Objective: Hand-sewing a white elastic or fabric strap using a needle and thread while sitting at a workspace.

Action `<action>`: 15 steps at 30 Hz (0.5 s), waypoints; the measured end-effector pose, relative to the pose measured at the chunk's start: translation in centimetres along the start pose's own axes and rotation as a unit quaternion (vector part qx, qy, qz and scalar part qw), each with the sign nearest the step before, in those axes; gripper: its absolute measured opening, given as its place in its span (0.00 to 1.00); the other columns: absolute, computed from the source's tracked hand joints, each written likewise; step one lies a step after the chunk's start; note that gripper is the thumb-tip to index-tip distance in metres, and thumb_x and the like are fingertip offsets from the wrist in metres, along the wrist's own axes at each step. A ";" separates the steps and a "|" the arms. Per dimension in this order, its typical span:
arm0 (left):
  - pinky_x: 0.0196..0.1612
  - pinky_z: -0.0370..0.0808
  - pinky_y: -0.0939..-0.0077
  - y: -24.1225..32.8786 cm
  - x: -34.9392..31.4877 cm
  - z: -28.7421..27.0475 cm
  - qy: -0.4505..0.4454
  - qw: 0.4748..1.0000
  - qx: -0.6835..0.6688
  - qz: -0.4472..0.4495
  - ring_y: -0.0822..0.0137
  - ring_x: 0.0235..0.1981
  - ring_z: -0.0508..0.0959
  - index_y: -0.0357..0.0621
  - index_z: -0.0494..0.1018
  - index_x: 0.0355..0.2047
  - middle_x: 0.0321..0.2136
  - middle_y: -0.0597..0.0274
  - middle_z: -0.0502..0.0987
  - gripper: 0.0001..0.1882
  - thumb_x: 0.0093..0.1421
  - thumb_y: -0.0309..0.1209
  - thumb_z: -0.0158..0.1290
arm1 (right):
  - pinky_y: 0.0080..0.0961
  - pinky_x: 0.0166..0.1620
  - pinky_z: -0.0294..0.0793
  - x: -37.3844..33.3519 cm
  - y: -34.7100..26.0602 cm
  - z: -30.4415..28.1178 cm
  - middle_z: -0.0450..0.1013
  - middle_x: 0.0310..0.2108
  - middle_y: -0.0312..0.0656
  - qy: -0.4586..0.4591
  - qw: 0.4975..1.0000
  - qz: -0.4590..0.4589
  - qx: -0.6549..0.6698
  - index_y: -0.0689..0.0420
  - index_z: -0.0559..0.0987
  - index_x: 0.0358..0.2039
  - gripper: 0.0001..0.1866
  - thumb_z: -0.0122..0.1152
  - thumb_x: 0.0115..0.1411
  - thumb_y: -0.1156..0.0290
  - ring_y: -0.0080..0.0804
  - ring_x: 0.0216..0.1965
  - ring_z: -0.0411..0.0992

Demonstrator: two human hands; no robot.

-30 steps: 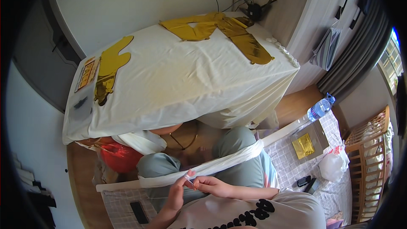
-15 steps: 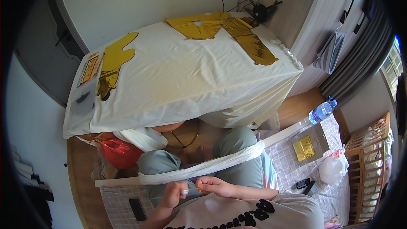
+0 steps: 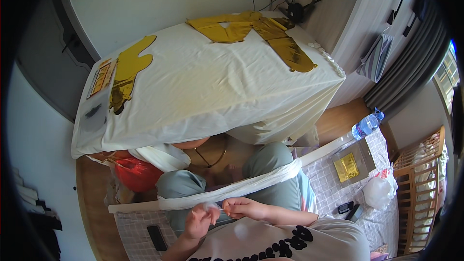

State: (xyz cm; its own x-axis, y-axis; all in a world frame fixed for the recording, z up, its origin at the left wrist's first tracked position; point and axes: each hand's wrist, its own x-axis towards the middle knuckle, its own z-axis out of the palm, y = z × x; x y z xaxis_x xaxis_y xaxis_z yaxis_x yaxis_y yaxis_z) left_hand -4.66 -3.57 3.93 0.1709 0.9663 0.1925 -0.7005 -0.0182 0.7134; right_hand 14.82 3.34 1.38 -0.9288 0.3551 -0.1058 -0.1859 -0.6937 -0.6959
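1. The left hand (image 3: 199,220) and right hand (image 3: 241,208) meet at six o'clock, close to the chest, so the fingertips can work something fine.
2. Both pinch a small whitish scrap (image 3: 211,206); it may be tape or thread, too small to tell.
3. One white fabric strip (image 3: 232,191) lies stretched across the lap, just above the hands, within easy reach.
4. On the draped table (image 3: 203,92) at twelve o'clock lie three gold foil shapes (image 3: 130,65), spread flat.
5. One water bottle (image 3: 366,124) lies at three o'clock.

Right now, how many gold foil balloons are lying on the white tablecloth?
3: one at the left edge, one at the far middle, one at the far right. Overlapping pieces may hide more.
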 end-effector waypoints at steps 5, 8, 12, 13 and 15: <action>0.33 0.68 0.68 1.2 0.9 -1.0 -0.074 0.685 0.714 0.124 0.65 0.26 0.75 0.38 0.75 0.37 0.29 0.54 0.78 0.29 0.67 0.54 0.40 | 0.13 0.25 0.49 -0.4 0.0 0.2 0.62 0.28 0.25 0.010 0.998 -0.014 0.068 0.53 0.71 0.36 0.09 0.49 0.70 0.63 0.12 0.23 0.51; 0.33 0.68 0.67 0.4 0.6 -0.3 0.057 0.859 0.505 0.055 0.64 0.26 0.74 0.38 0.78 0.38 0.27 0.53 0.77 0.35 0.65 0.60 0.38 | 0.13 0.25 0.49 -0.1 0.1 0.4 0.63 0.28 0.24 0.003 1.000 -0.010 -0.016 0.53 0.72 0.36 0.08 0.49 0.69 0.64 0.12 0.23 0.51; 0.31 0.68 0.68 1.2 0.0 -0.6 -0.093 0.992 0.037 -0.080 0.65 0.24 0.74 0.35 0.78 0.40 0.28 0.49 0.77 0.41 0.64 0.64 0.34 | 0.13 0.26 0.49 -0.1 0.2 0.4 0.64 0.28 0.23 0.015 1.000 -0.006 -0.009 0.53 0.73 0.36 0.10 0.48 0.70 0.62 0.12 0.23 0.51; 0.29 0.68 0.70 1.5 0.3 -1.2 -0.161 0.979 0.120 -0.043 0.66 0.22 0.72 0.38 0.79 0.40 0.27 0.52 0.78 0.41 0.65 0.65 0.30 | 0.13 0.26 0.49 -0.2 0.2 0.4 0.64 0.28 0.23 0.015 1.000 -0.006 -0.009 0.53 0.73 0.36 0.10 0.48 0.70 0.62 0.12 0.23 0.51; 0.30 0.68 0.70 1.7 0.3 -1.6 -0.131 0.894 0.426 -0.045 0.67 0.22 0.72 0.37 0.78 0.40 0.27 0.53 0.78 0.40 0.66 0.63 0.30 | 0.14 0.25 0.48 -0.3 0.2 0.4 0.62 0.26 0.24 0.010 1.000 -0.021 0.009 0.53 0.73 0.36 0.12 0.47 0.71 0.60 0.12 0.23 0.50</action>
State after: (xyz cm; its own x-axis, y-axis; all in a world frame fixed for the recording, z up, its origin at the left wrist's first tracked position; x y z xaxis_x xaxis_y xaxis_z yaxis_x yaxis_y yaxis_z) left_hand -6.89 -2.91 4.12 0.4341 0.8825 0.1807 0.0870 -0.2407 0.9667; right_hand 14.90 2.84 1.53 -0.9139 0.3956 -0.0907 -0.2303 -0.6895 -0.6867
